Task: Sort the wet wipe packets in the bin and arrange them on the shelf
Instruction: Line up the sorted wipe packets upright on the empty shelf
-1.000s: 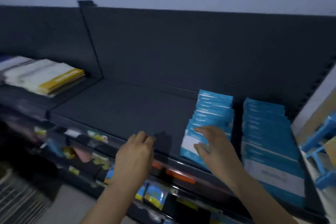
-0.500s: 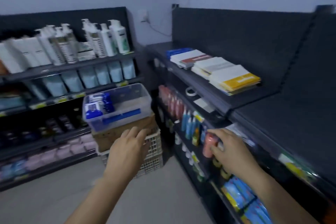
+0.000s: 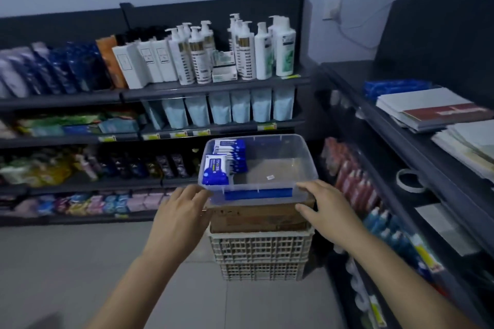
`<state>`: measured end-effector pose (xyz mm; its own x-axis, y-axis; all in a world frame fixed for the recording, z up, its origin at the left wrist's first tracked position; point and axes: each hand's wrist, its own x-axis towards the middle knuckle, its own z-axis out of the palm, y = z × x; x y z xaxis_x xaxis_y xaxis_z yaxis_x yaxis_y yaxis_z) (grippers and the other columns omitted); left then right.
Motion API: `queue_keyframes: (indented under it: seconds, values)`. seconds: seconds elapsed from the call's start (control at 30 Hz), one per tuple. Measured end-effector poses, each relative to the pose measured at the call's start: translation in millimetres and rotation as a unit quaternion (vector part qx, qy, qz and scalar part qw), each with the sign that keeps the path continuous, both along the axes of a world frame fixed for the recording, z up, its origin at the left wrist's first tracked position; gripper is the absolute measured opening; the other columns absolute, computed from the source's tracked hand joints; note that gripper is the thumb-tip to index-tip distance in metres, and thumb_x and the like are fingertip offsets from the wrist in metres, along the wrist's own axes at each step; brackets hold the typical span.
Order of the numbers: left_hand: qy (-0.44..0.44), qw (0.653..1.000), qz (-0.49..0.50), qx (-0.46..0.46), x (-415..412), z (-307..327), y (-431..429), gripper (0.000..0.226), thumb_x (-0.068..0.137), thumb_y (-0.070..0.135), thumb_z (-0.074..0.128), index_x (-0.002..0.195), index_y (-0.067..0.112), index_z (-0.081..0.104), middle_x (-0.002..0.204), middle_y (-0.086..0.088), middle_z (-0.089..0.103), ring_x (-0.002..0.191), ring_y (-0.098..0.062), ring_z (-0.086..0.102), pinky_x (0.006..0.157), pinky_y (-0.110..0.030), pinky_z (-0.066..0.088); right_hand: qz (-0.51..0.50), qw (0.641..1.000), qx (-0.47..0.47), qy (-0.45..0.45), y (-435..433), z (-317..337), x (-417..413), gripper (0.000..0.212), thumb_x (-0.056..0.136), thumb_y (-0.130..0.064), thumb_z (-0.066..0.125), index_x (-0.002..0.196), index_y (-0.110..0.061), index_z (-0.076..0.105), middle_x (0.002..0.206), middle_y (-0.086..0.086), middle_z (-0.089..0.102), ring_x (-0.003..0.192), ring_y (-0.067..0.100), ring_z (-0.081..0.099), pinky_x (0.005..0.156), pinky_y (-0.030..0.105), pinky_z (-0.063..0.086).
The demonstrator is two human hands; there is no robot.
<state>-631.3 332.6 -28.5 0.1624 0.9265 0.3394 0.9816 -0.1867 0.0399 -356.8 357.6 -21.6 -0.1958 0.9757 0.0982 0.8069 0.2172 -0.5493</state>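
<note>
bin (image 3: 304,160): clear plastic, open top, sits on a cardboard box (image 3: 256,218), which sits on stacked crates (image 3: 260,254). Most of the bin's floor is bare.
packets (image 3: 216,171): blue wet wipe packets standing upright in two short rows in the bin's back-left part, pressed against each other. None show outside the bin.
left hand (image 3: 184,211): at the bin's front-left corner, fingers spread and nearly straight, holding nothing. Cannot tell whether the tips touch the wall.
right hand (image 3: 324,204): at the bin's front-right corner, fingers laid flat by the rim, thumb lower near the box edge. Not wrapped round anything, nothing held.
shelf (image 3: 352,80): dark, right of the bin, with paper stacks (image 3: 427,109) lying on it.
step: looks like a two-handed reach for the bin, to take hold of it or to get at the packets.
progress: packets remain in the bin, so the job is not finished.
risk, shove: the bin tops a tall, narrow stack. A push at its front corners could slide it back off the box.
risk, tilt: the load sits in the bin's back-left. Lifting by the front corners may dip that side and topple the rows.
risk, slip: the bin's walls look smooth. Flat, loose hands may lose it before a firm hold is made.
</note>
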Motion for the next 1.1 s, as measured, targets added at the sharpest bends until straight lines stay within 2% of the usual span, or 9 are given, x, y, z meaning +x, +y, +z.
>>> queue_keyframes:
  seconds: [0.17, 0.27, 0.53, 0.67, 0.77, 0.87, 0.97, 1.03, 1.1]
  values:
    - [-0.035, 0.998, 0.048, -0.030, 5.6, -12.6, 74.8, 0.028, 0.079, 0.032, 0.064, 0.103, 0.019, 0.068, 0.096, 0.000, 0.067, 0.086, -0.026, 0.063, 0.062, -0.038, 0.053, 0.049, 0.998, -0.040, 0.011, 101.6, -14.1, -12.1, 0.045, 0.093, -0.028, 0.056, 0.136, -0.023, 0.045, 0.132, -0.006, 0.049, 0.120, 0.011, 0.047, 0.098, 0.022, 0.039]
    - [-0.070, 0.993, 0.075, -0.061, 9.5, -22.7, 103.9, 0.026, 0.078, 0.025, 0.074, 0.102, 0.018, 0.069, 0.095, 0.000, 0.066, 0.084, -0.026, 0.063, 0.062, -0.035, 0.052, 0.071, 0.995, -0.064, 0.020, 145.5, -27.1, -25.9, 0.042, 0.092, -0.024, 0.056, 0.133, -0.020, 0.049, 0.129, -0.004, 0.052, 0.118, 0.012, 0.049, 0.098, 0.024, 0.039]
    - [-0.155, 0.973, 0.124, -0.115, -10.7, -55.5, 173.4, 0.030, 0.084, 0.024, 0.070, 0.113, 0.019, 0.066, 0.108, -0.001, 0.064, 0.097, -0.024, 0.061, 0.076, -0.037, 0.049, 0.070, 0.987, -0.128, 0.068, 222.6, -70.4, -76.1, 0.038, 0.089, -0.023, 0.060, 0.127, -0.020, 0.054, 0.120, -0.005, 0.059, 0.107, 0.007, 0.052, 0.090, 0.018, 0.038]
    - [-0.185, 0.964, 0.127, -0.144, -35.9, -75.1, 221.0, 0.035, 0.088, 0.024, 0.064, 0.122, 0.018, 0.061, 0.119, 0.000, 0.060, 0.108, -0.023, 0.055, 0.085, -0.034, 0.044, 0.053, 0.983, -0.158, 0.080, 266.6, -90.2, -111.3, 0.039, 0.089, -0.026, 0.061, 0.127, -0.021, 0.053, 0.119, -0.005, 0.060, 0.106, 0.009, 0.055, 0.090, 0.022, 0.042]
    - [-0.166, 0.965, 0.105, -0.175, -61.0, -94.3, 259.8, 0.041, 0.086, 0.025, 0.067, 0.125, 0.015, 0.059, 0.120, -0.005, 0.060, 0.109, -0.029, 0.056, 0.087, -0.039, 0.045, 0.028, 0.978, -0.189, 0.079, 296.7, -103.6, -139.4, 0.043, 0.090, -0.028, 0.059, 0.131, -0.020, 0.049, 0.122, -0.004, 0.058, 0.109, 0.011, 0.054, 0.090, 0.024, 0.043]
    - [-0.107, 0.961, 0.096, -0.238, -81.4, -105.4, 295.3, 0.053, 0.092, 0.040, 0.055, 0.140, 0.024, 0.041, 0.137, 0.003, 0.047, 0.125, -0.020, 0.044, 0.098, -0.036, 0.038, 0.004, 0.967, -0.247, 0.069, 322.5, -119.5, -166.4, 0.046, 0.090, -0.030, 0.059, 0.133, -0.018, 0.046, 0.127, -0.002, 0.055, 0.112, 0.014, 0.053, 0.093, 0.029, 0.044]
    - [-0.076, 0.958, 0.069, -0.269, -99.5, -116.4, 322.7, 0.060, 0.092, 0.049, 0.050, 0.145, 0.028, 0.030, 0.145, 0.007, 0.038, 0.132, -0.015, 0.034, 0.104, -0.032, 0.033, -0.018, 0.950, -0.304, 0.069, 340.3, -134.8, -187.9, 0.049, 0.089, -0.032, 0.061, 0.133, -0.017, 0.046, 0.130, 0.001, 0.054, 0.114, 0.017, 0.053, 0.094, 0.032, 0.045]
    - [-0.070, 0.956, 0.046, -0.282, -107.0, -124.9, 335.2, 0.064, 0.090, 0.051, 0.052, 0.145, 0.028, 0.028, 0.146, 0.007, 0.036, 0.133, -0.014, 0.032, 0.106, -0.032, 0.032, -0.032, 0.935, -0.339, 0.093, 347.2, -142.4, -197.9, 0.051, 0.088, -0.032, 0.062, 0.133, -0.015, 0.045, 0.128, 0.000, 0.054, 0.113, 0.015, 0.053, 0.087, 0.025, 0.045]
    - [-0.061, 0.952, 0.026, -0.299, -112.4, -132.5, 342.9, 0.069, 0.087, 0.052, 0.055, 0.145, 0.027, 0.028, 0.147, 0.006, 0.034, 0.133, -0.013, 0.031, 0.107, -0.031, 0.031, -0.049, 0.914, -0.377, 0.145, 350.2, -148.7, -204.5, 0.042, 0.088, -0.028, 0.063, 0.126, -0.015, 0.048, 0.116, -0.005, 0.055, 0.097, 0.005, 0.054, 0.067, 0.010, 0.042]
